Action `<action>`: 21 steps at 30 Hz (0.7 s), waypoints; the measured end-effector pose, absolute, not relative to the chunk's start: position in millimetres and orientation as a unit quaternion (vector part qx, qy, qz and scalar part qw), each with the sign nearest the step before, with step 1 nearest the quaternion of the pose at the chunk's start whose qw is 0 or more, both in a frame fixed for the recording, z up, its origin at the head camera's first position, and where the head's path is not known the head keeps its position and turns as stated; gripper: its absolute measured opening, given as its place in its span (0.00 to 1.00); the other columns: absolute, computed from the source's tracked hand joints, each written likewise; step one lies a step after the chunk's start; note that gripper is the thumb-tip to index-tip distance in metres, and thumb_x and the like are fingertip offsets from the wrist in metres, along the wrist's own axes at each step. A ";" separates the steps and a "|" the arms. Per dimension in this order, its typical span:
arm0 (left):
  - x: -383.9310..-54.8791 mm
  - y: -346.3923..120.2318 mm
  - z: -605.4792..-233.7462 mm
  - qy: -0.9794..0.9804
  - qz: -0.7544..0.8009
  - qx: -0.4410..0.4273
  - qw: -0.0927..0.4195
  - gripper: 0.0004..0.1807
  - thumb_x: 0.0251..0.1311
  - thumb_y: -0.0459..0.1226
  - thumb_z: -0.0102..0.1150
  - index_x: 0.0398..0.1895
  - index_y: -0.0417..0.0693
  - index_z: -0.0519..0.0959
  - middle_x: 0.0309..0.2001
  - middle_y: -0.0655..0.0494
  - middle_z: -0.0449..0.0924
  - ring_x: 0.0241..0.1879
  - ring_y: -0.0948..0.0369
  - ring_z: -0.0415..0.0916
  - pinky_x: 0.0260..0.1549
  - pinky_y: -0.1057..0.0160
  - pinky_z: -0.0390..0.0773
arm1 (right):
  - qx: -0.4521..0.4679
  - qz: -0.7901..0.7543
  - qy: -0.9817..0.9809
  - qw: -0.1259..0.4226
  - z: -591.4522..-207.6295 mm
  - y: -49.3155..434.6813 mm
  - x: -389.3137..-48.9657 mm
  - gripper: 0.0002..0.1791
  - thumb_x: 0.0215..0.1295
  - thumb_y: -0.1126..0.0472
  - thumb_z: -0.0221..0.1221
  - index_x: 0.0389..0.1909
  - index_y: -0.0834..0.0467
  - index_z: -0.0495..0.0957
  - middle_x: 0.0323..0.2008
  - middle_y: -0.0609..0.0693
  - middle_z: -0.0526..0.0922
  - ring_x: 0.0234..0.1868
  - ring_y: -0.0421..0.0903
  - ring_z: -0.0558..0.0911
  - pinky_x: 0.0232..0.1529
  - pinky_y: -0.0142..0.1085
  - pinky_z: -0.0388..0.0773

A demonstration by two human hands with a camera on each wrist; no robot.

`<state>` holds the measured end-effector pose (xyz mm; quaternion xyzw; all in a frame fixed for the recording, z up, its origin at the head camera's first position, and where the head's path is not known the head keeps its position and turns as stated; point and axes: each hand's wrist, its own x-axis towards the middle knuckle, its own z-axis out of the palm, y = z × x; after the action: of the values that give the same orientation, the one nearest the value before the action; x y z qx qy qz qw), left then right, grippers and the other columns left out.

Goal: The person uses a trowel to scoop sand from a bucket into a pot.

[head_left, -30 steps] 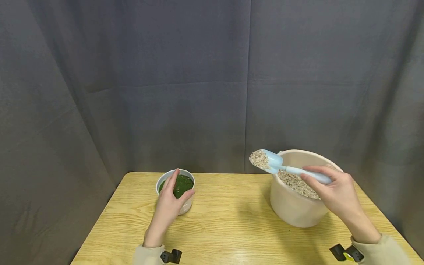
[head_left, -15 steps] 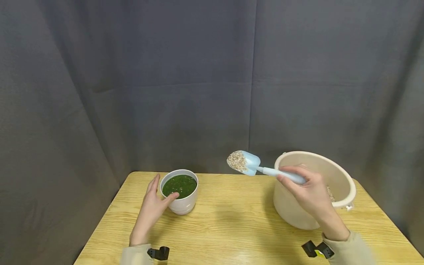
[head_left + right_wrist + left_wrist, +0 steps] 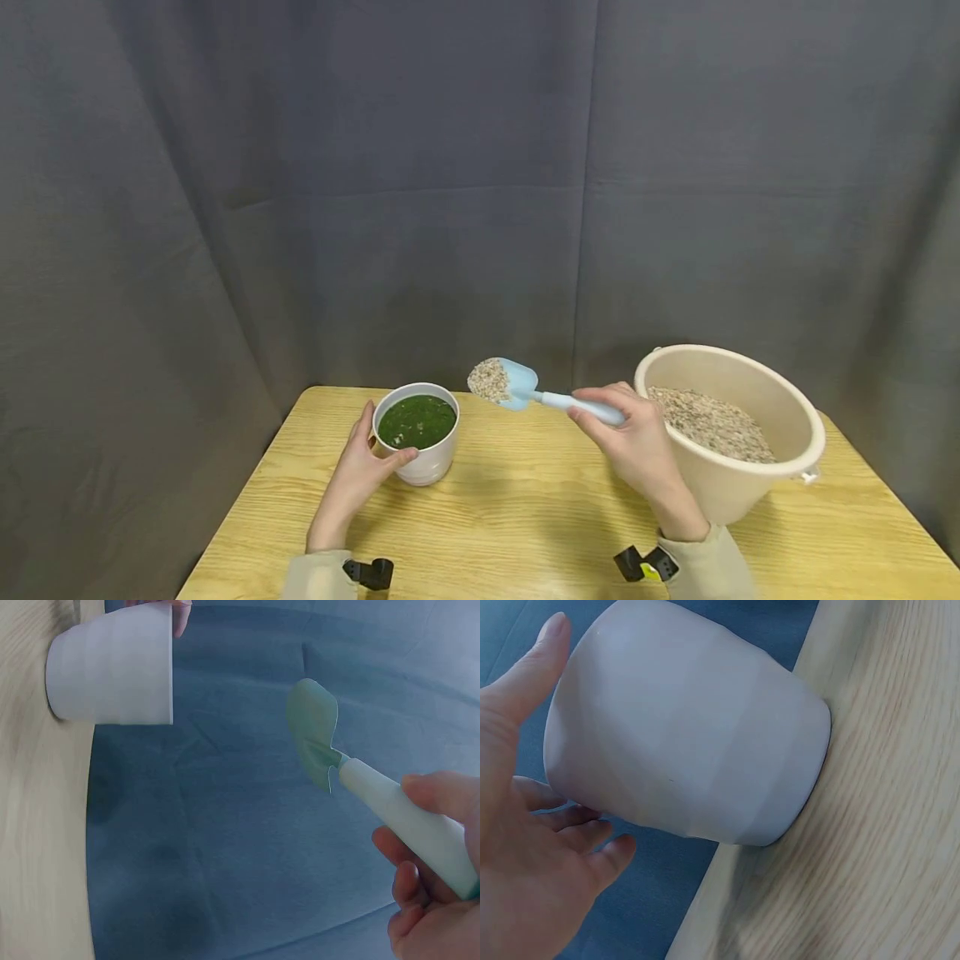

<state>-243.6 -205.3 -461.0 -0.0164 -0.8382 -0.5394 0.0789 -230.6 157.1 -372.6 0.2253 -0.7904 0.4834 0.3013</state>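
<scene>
My right hand (image 3: pixel 637 433) grips the pale handle of a small light-blue trowel (image 3: pixel 519 383), its blade heaped with beige grains (image 3: pixel 489 380). The trowel is in the air, its tip just right of a white flowerpot (image 3: pixel 438 462) standing upright on the table. Inside the pot lies a dark green surface with a few pale bits. My left hand (image 3: pixel 360 475) is at the pot's left side, thumb close to the near rim and fingers on the far-left side. In the left wrist view the thumb and loosely bent fingers (image 3: pixel 592 832) stand around the rim end.
A big cream bucket (image 3: pixel 738 492), partly filled with similar beige grains, stands tilted at the right behind my right hand. The wooden table (image 3: pixel 510 533) ends at a dark grey curtain (image 3: pixel 450 208).
My right hand has carried the loaded trowel left, away from over the bucket toward the pot. My left hand has shifted from over the pot's opening to its left side.
</scene>
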 end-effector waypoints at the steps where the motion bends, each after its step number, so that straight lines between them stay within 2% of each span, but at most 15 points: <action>1: -244.0 -204.5 -462.2 -0.836 -0.544 -0.018 0.077 0.63 0.51 0.44 0.75 0.77 0.37 0.38 0.76 0.35 0.38 0.71 0.39 0.48 0.68 0.47 0.57 | 0.230 0.484 -0.787 0.306 -378.4 155.7 -235.5 0.11 0.50 0.70 0.73 0.37 0.59 0.87 0.30 0.46 0.84 0.30 0.41 0.75 0.28 0.27 0.70; 5: -245.6 -202.1 -465.5 -0.830 -0.552 -0.021 0.073 0.64 0.50 0.45 0.76 0.77 0.37 0.37 0.76 0.35 0.38 0.71 0.39 0.50 0.67 0.47 0.58 | 0.236 0.489 -0.783 0.302 -393.2 148.0 -247.6 0.11 0.51 0.67 0.74 0.37 0.56 0.88 0.30 0.41 0.84 0.30 0.40 0.76 0.28 0.28 0.70; 14: -248.0 -200.4 -467.2 -0.823 -0.562 -0.028 0.076 0.64 0.50 0.46 0.76 0.77 0.37 0.37 0.75 0.34 0.40 0.70 0.40 0.52 0.66 0.47 0.61 | 0.231 0.488 -0.799 0.264 -397.5 122.4 -256.0 0.09 0.53 0.61 0.73 0.37 0.53 0.88 0.31 0.38 0.84 0.30 0.40 0.76 0.27 0.33 0.72; 21: -247.2 -203.6 -469.0 -0.829 -0.552 -0.020 0.084 0.63 0.47 0.48 0.77 0.78 0.43 0.44 0.73 0.38 0.51 0.68 0.42 0.58 0.63 0.47 0.66 | 0.232 0.507 -0.796 0.237 -406.3 93.8 -265.6 0.08 0.55 0.61 0.72 0.37 0.54 0.88 0.31 0.39 0.84 0.31 0.40 0.77 0.28 0.35 0.74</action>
<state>-247.2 -203.6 -469.0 -0.0205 -0.8294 -0.5519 0.0843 -265.6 93.8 -406.3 0.2321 -0.7956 0.5068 0.2373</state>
